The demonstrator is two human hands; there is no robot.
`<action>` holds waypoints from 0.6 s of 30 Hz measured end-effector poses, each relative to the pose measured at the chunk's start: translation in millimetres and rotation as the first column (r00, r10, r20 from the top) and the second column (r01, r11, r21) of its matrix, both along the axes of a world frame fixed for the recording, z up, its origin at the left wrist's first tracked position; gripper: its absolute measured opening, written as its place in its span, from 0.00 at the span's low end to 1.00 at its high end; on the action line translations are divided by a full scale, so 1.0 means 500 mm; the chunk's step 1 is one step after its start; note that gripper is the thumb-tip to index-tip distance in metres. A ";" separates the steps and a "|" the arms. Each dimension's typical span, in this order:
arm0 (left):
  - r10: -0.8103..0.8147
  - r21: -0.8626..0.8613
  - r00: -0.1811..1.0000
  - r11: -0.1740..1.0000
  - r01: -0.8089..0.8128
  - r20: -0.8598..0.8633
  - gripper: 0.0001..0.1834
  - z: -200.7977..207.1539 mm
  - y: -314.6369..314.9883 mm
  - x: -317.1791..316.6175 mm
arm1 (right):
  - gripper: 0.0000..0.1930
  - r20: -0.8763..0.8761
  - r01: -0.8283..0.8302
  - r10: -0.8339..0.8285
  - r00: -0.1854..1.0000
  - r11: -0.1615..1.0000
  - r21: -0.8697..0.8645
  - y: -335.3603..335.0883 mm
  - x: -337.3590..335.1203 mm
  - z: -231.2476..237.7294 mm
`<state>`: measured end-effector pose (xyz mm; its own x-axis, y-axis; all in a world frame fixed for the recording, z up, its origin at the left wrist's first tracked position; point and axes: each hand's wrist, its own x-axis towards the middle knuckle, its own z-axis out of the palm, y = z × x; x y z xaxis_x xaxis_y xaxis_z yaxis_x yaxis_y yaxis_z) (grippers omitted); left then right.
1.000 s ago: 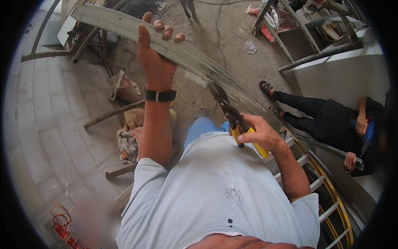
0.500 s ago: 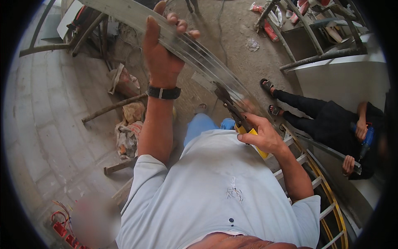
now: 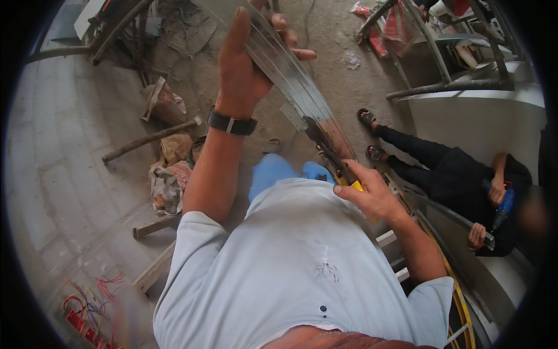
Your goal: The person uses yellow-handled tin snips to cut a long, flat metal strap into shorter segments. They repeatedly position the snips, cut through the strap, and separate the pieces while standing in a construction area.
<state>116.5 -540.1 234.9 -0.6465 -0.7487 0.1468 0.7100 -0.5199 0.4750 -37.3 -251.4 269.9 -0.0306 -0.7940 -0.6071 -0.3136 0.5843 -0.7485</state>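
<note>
My left hand is closed around a long, thin metal channel, thumb on one side and fingers on the other. The channel slants from the top of the view down toward my right hand. That hand grips tin snips with dark jaws and yellow handles. The jaws are at the channel's near part, where a small ribbed flap of metal juts out to the left. Whether the blades are biting through the metal I cannot tell. A black band is on my left wrist.
At right, a person in black holds a blue drill and a metal strip. A yellow ladder stands by my right arm. Crumpled sacks, a wooden pole and red boxes with wires lie left.
My left hand and the channel have shifted right and tilted more steeply in view. The right hand covers more of the snips' yellow handles. Surroundings have slid slightly left.
</note>
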 end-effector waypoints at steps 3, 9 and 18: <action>0.006 0.021 0.999 1.000 -0.007 0.037 0.31 0.001 -0.004 0.009 | 0.29 0.037 0.032 -0.031 0.999 0.999 -0.021 0.003 0.001 -0.013; -0.024 0.067 0.997 0.998 0.019 0.078 0.31 -0.006 -0.007 0.020 | 0.20 0.073 0.019 -0.023 0.997 0.999 0.046 -0.004 0.003 -0.019; -0.033 0.138 0.999 0.990 0.028 0.031 0.29 -0.035 -0.007 0.014 | 0.15 0.031 -0.024 0.022 0.999 0.999 0.039 -0.013 -0.008 -0.033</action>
